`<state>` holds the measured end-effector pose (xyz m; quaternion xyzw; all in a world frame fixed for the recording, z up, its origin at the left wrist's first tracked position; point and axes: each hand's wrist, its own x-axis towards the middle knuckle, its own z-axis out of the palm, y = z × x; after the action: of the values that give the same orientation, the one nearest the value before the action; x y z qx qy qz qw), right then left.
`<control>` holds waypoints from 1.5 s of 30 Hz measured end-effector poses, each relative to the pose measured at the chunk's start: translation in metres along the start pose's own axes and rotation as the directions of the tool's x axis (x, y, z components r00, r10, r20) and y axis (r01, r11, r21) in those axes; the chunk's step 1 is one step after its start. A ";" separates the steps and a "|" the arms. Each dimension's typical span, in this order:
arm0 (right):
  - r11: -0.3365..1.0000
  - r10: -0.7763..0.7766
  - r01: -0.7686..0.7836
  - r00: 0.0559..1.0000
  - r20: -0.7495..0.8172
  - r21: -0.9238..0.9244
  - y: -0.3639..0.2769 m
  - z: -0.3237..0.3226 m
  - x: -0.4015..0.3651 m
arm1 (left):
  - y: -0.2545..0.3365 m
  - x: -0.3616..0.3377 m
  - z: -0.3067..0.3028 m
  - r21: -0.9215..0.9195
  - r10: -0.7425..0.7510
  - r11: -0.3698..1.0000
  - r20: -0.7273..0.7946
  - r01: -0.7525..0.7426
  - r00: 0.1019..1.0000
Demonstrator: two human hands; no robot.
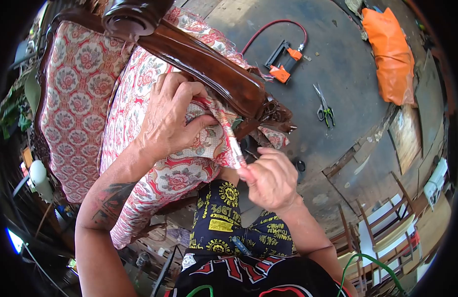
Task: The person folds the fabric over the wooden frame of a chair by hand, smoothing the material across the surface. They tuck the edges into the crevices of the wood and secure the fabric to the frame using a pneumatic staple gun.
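Observation:
A chair with a dark, glossy carved wooden armrest (199,57) is tilted in front of me, with red, white and grey floral upholstery fabric (179,180) over its seat. My left hand (172,114) presses on the fabric close beside the armrest, its fingers bent and its thumb gripping a fold. Between thumb and fingers, my right hand (272,178) pinches the fabric's loose edge, which is drawn taut toward me. The patterned backrest (80,94) stands at the left. Where my left fingertips meet the wood is partly hidden.
On the dark floor lie an orange and black staple gun (283,62) with a red air hose (273,22), and scissors (324,108) with black and green handles. An orange bag (387,57) rests at the far right. Wooden chair frames (382,222) stand at the lower right.

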<state>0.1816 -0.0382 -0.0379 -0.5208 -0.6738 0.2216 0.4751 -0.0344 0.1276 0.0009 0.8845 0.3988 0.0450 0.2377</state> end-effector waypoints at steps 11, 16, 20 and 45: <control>0.993 0.094 -0.094 0.996 0.007 0.071 -0.023 0.005 0.008 | 0.006 0.004 -0.011 0.021 0.086 0.996 0.071 -0.087 0.994; 0.994 0.074 -0.074 0.997 -0.003 0.076 -0.023 0.005 0.011 | 0.008 0.011 -0.024 0.082 0.115 0.988 0.170 -0.130 0.979; 0.981 0.161 -0.154 0.986 -0.050 0.118 -0.010 -0.004 0.001 | 0.009 0.012 -0.025 0.158 0.096 0.978 0.229 -0.134 0.969; 0.990 0.135 -0.136 0.991 0.015 0.045 -0.031 -0.015 0.033 | 0.019 -0.014 0.004 -0.105 -0.036 0.995 -0.297 0.006 0.954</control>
<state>0.1793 -0.0223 0.0064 -0.5530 -0.6345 0.2719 0.4665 -0.0300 0.1051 0.0077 0.8499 0.4367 0.1957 0.2204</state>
